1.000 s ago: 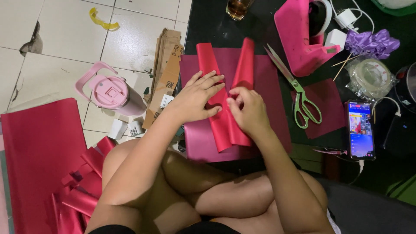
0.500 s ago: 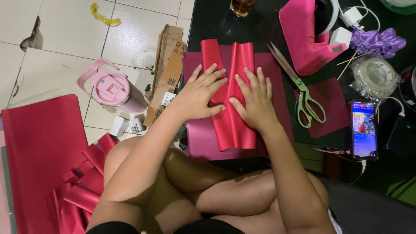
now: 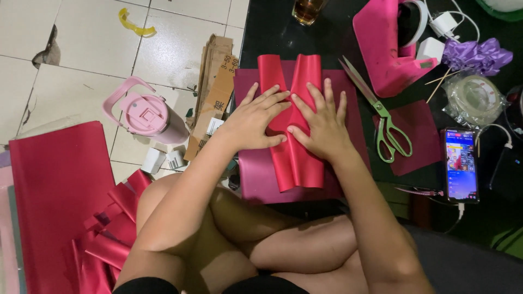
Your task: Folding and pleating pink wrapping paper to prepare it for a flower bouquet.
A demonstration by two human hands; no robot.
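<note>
Both hands (image 3: 289, 122) flat, pressing red paper (image 3: 297, 163)

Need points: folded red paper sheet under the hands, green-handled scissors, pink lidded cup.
folded red paper sheet (image 3: 297, 163), head view, lower part below the hands.
green-handled scissors (image 3: 393, 142), head view, on a handle loop.
pink lidded cup (image 3: 146, 113), head view, centre of lid.

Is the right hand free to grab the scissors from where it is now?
Probably yes: the scissors lie uncovered just right of the right hand, nothing between them, though that hand is pressing the red paper.
</note>
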